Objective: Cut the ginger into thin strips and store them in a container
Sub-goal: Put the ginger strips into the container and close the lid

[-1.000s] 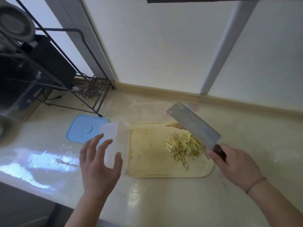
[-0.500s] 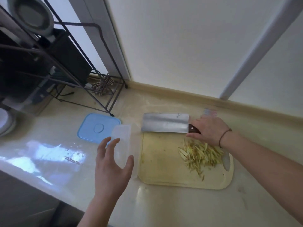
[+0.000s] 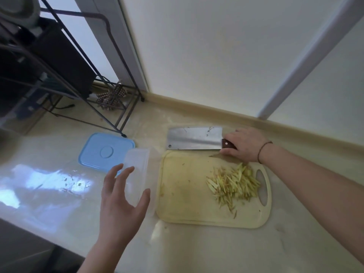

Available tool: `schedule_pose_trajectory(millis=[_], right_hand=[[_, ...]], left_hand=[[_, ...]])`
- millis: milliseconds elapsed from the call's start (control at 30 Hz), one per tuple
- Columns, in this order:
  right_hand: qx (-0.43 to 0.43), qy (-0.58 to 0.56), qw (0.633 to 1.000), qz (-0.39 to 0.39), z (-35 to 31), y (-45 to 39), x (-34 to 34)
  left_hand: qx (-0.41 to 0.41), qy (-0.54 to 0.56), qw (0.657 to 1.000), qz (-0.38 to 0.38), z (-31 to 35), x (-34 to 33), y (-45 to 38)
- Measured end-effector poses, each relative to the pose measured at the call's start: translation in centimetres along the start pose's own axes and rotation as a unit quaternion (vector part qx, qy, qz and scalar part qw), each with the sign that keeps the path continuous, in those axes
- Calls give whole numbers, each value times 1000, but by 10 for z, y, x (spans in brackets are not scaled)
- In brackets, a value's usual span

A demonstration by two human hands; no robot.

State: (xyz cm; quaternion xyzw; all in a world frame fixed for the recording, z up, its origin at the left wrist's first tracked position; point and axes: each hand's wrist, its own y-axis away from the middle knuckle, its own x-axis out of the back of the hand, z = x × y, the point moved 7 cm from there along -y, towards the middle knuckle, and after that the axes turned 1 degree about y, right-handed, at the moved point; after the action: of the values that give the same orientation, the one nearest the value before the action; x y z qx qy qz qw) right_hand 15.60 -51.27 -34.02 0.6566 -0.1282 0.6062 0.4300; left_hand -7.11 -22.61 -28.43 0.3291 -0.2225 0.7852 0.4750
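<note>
Cleaver [image 3: 194,138] now flat, right hand [image 3: 244,144] lingering

No legible text, labels, brands or numbers anywhere. Flat steel cleaver blade [image 3: 194,138]: unmarked apart from specks. Pale blue square plastic lid [image 3: 102,150]: only a moulded plain circle, no lettering. Clear plastic container [image 3: 137,170] and cream plastic cutting board [image 3: 183,194]: no print visible.

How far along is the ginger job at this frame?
Cutting looks done: ginger strips lie piled on the cutting board. In hand: right hand holds the cleaver, flat behind the board; left hand hovers open near the empty container. Left: filling it, fitting the blue lid.
</note>
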Motion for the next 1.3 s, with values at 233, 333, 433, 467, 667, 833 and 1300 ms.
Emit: schedule_pose_trajectory(millis=[233,333,433,467,667,833,1300], right_hand=[[5,19,1000,-16,-7,8,-6],[-1,14,1000,-19,-6,8,-12],[-1,11,1000,-12,-9,11,-18],[-5,7,1000,-6,-11,13,-18],[-124,-155,977,76,-12,45,0],[-339,-345,862,154,-33,123,-37],[-415,-338,830,155,-112,108,-62]], left_hand=[[-5,3,1000,-1,-2,1,-2],[-15,13,1000,0,1,2,-3],[-20,31,999,-8,5,3,-2],[-17,39,999,-11,7,4,-3],[61,72,994,-51,-2,2,-7],[84,90,987,-104,-3,0,-15],[73,56,988,-123,-12,-3,-19]])
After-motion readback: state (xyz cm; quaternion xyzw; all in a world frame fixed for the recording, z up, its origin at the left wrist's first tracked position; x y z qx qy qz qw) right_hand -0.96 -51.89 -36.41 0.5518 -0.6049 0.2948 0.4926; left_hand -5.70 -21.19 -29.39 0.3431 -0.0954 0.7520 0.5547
